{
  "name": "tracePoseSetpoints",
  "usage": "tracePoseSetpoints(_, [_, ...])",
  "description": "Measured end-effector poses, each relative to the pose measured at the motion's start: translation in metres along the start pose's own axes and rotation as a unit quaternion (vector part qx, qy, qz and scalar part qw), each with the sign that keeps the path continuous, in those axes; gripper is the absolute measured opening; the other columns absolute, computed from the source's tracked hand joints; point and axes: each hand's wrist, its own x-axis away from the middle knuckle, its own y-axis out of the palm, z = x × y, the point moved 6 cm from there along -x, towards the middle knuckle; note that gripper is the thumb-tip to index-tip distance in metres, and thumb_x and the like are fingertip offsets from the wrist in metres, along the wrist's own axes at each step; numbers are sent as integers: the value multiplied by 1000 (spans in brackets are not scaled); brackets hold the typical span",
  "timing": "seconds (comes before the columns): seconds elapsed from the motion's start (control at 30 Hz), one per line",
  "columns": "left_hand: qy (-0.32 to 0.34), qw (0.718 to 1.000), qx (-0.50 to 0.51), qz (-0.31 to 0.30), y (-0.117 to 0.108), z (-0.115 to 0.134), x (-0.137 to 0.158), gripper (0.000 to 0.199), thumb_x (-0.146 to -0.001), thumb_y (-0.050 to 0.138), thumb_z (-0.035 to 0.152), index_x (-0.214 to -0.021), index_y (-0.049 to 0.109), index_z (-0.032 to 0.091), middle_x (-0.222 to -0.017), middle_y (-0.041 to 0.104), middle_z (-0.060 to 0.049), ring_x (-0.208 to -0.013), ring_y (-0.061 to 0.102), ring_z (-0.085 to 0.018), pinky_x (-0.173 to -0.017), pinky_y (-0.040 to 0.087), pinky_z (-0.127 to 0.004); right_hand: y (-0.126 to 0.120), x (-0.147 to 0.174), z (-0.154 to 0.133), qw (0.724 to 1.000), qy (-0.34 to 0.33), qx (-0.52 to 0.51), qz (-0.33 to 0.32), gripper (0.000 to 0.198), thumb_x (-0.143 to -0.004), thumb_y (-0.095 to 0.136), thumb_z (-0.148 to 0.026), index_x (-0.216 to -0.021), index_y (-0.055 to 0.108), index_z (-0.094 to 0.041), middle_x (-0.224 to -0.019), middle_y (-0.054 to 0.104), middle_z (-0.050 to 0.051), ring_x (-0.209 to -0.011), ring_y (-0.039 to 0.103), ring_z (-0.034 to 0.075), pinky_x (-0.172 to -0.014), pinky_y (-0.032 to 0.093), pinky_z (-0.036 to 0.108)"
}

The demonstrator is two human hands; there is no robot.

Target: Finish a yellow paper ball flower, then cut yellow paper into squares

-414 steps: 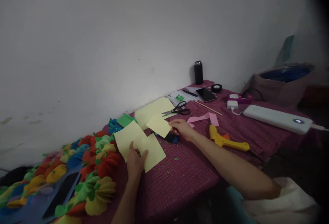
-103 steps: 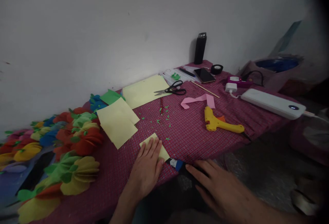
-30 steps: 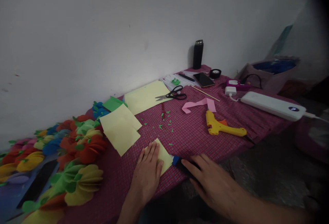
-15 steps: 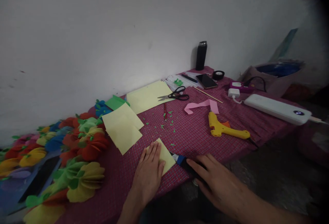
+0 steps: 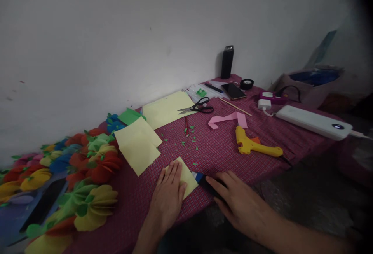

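My left hand (image 5: 169, 191) lies flat on a folded pale-yellow paper (image 5: 186, 180) near the table's front edge, its fingers stretched out. In my right hand (image 5: 236, 199) is a black-and-blue tool that looks like a stapler (image 5: 205, 183). Its front end meets the right edge of the paper; whether the paper sits between its jaws I cannot make out. To the left of my left hand lie more pale-yellow sheets (image 5: 138, 147), overlapping one another. Small green paper scraps (image 5: 183, 143) are scattered beyond my hands.
Colourful paper pumpkins (image 5: 96, 203) crowd the left side. Scissors (image 5: 201, 107) rest partly on a large yellow sheet (image 5: 163, 110). A yellow glue gun (image 5: 256, 147), pink paper strip (image 5: 224, 118), white power bank (image 5: 311, 121), phone (image 5: 233, 91), tape roll (image 5: 247, 84) and black bottle (image 5: 227, 62) lie or stand right.
My right hand has brought the stapler a little to the left, its front end now up against the paper's edge. The left hand stays on the paper. The view has shifted slightly.
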Motion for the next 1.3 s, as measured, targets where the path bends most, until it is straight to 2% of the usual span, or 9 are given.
tracePoseSetpoints(0.3, [-4,1000,3,-16,-2,0,-1,52,-91,28,34,-138,18,15,-144,24,-7,-132,19,-18,-107,22,-41,-3,5,8,1000,10,20,9,45,-79,47,-13,-124,45,-18,-102,52,10,-92,48,21,-82,45,40])
tracePoseSetpoints(0.47, [2,1000,22,7,-10,1,-6,52,-91,28,32,-139,16,16,-145,22,-6,-133,15,-18,-107,23,-41,-5,3,5,1000,1,25,10,46,-78,47,-13,-124,46,-17,-103,53,10,-92,48,22,-82,44,41])
tracePoseSetpoints(0.7, [-18,999,35,17,-1,-4,-13,49,-90,23,21,-138,18,11,-143,27,-11,-132,20,-19,-105,28,-40,-8,2,3,999,-3,26,22,44,-78,47,-12,-122,48,-17,-99,54,10,-89,49,21,-79,46,40])
tracePoseSetpoints(1.07, [-19,999,33,23,0,-2,-11,49,-91,24,21,-138,17,13,-144,24,-9,-133,17,-18,-106,25,-40,-4,-9,-2,999,-22,32,32,44,-77,48,-13,-122,47,-16,-100,53,10,-91,48,22,-81,44,39])
tracePoseSetpoints(1.3, [-19,999,27,19,2,-3,-11,49,-90,24,21,-138,18,11,-143,25,-11,-132,17,-19,-106,26,-41,-1,-16,-4,997,-27,39,54,43,-78,49,-14,-121,48,-16,-98,54,10,-91,49,22,-82,44,41])
